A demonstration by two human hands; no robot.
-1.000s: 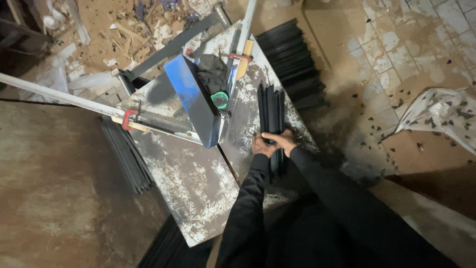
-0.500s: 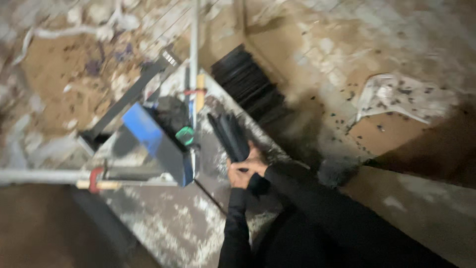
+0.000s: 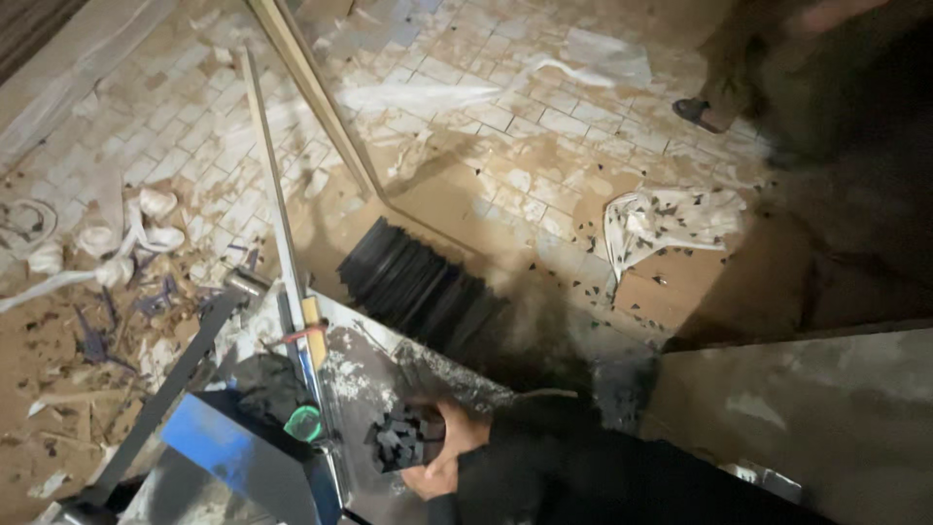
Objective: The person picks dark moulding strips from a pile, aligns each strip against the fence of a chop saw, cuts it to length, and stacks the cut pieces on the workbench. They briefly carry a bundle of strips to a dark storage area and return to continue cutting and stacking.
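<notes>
The bundle of black sticks is now turned end-on to the camera, so their cut tips show, where a moment ago the sticks stood long and upright on the counter. This looks like the person has tipped the bundle over and is squaring it up. One hand is wrapped around the right side of the bundle, with the fingers curled tight on the sticks. It is probably the right hand, but the dark sleeves hide which it is. The other hand cannot be seen, so I cannot tell if it is open or closed. The view has also swung upward since a second ago, so more floor shows now. Just left of the bundle sits a small green round thing, and left of that a blue metal box that belongs to a machine. Behind the bundle, past the counter's edge, a big pile of the same black sticks lies on the floor. Far to the right of the bundle a crumpled white sheet with dark specks lies flat on the tiles. No labels or signs are clear enough to see. A foot in a sandal of another person stands far behind.
</notes>
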